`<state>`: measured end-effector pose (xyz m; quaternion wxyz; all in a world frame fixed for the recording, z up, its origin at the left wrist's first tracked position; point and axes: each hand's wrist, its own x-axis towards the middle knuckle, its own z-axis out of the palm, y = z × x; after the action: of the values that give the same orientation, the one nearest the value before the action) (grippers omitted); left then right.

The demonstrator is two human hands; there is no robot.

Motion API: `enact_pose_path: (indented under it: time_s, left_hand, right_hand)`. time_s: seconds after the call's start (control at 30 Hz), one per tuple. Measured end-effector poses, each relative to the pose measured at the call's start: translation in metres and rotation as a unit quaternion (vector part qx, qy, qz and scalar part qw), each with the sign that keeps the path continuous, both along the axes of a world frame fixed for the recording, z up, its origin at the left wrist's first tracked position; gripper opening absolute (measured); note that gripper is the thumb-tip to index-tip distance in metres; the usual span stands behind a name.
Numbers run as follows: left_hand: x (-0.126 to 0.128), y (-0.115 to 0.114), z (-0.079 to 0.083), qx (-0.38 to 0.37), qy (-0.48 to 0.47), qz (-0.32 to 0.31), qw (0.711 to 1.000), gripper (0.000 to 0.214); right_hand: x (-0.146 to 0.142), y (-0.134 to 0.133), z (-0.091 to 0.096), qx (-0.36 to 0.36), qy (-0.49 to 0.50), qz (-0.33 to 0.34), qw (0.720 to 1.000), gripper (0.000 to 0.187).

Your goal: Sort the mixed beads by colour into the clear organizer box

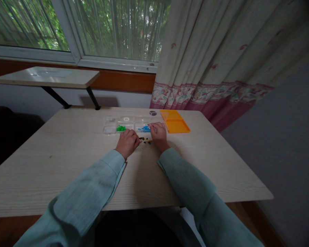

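A clear compartment box [113,120] lies on the pale wooden table [67,161]. One cell holds green beads [121,128], another holds blue beads [145,129]. A small heap of dark mixed beads [144,139] sits on the table just in front of the box, between my hands. My left hand [127,142] rests curled on the table, fingertips pinched beside the heap. My right hand [158,134] is closed in a pinch over the edge of the blue cell; what it holds is too small to see.
An orange lid [175,122] lies open to the right of the box, with a small dark round object [152,113] behind it. A white side table [48,77] stands under the window. A curtain [221,58] hangs at the right.
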<state>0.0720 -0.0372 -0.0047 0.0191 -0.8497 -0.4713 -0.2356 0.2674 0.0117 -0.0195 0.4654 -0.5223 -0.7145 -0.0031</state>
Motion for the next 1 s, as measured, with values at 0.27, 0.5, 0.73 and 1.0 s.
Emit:
enact_pose_path:
  time_s: [0.27,0.5,0.73,1.0]
  left_hand:
    - [-0.014,0.003,0.013,-0.022,-0.041,-0.022,0.999,0.022]
    - [-0.018,-0.002,0.016,-0.033,0.017,-0.075,0.997,0.028]
    - [-0.018,-0.002,0.015,-0.041,0.021,-0.055,0.997,0.020]
    - [-0.018,0.000,0.012,-0.038,0.021,-0.024,0.999,0.025]
  right_hand:
    - [0.000,0.001,-0.001,-0.006,-0.001,0.004,1.000,0.028]
    - [-0.001,0.003,-0.003,0.003,-0.001,0.002,1.000,0.028]
    - [-0.003,0.002,-0.002,-0.015,0.001,0.003,1.000,0.028]
    - [-0.003,0.001,-0.003,-0.006,0.002,0.003,1.000,0.028]
